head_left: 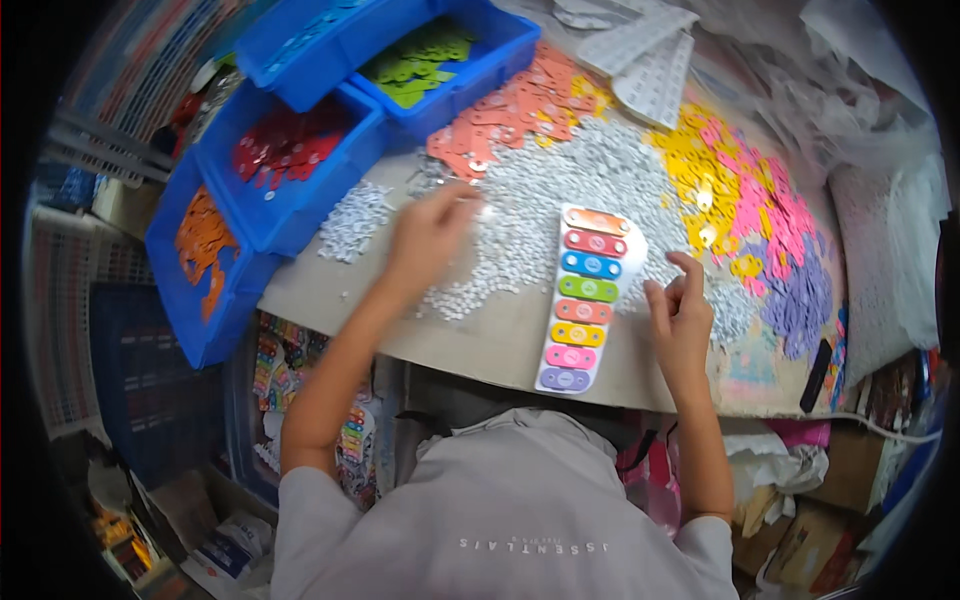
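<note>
A white tapered board (536,375) like a toy xylophone lies on the table, carrying a column of coloured bars from orange down to purple. My left hand (435,235), smeared by motion, reaches to the edge of a heap of small white and grey pieces (530,205), close to the coral bars (520,100). Whether its fingertips hold anything does not show. To the right of the board is my right hand (685,315), thumb and forefinger apart, other fingers bent, with nothing visible between them. It hovers by the grey pieces.
Blue bins (345,190) at the left hold red, orange, green and blue bars. Yellow (690,165), pink (775,205) and purple bars (800,300) lie in piles at the right. Blank white boards (650,70) are stacked at the back. A crate of finished-looking xylophones (275,370) stands below left.
</note>
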`<move>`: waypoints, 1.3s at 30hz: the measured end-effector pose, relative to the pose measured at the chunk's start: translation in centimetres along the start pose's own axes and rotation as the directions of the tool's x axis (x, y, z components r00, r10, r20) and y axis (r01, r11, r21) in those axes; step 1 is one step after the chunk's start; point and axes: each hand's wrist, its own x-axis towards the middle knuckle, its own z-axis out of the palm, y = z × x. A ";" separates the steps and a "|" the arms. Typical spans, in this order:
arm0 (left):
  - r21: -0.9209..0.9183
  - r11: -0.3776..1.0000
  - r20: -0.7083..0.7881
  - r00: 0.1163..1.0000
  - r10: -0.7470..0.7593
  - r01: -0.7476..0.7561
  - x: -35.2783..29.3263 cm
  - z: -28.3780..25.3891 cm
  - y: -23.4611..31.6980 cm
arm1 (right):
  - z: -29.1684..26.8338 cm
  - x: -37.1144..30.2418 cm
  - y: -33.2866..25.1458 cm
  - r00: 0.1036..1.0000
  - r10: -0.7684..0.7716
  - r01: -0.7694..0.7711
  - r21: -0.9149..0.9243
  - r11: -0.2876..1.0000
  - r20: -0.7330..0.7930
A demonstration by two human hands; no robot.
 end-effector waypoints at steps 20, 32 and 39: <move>0.832 0.508 -0.045 0.884 0.466 -0.225 0.0 -5.4 -6.3 | -4.5 -1.0 6.2 0.971 -0.151 0.050 -0.462 0.885 -0.184; 0.112 0.989 -0.275 0.953 0.127 -0.099 -0.7 -2.9 -0.7 | -4.0 -0.4 4.8 0.949 -0.150 0.019 -0.423 0.906 -0.278; -0.542 0.785 0.356 0.928 -0.111 0.302 -2.2 2.2 3.9 | -0.5 -0.3 -0.6 0.925 -0.307 0.302 -0.058 0.951 -0.223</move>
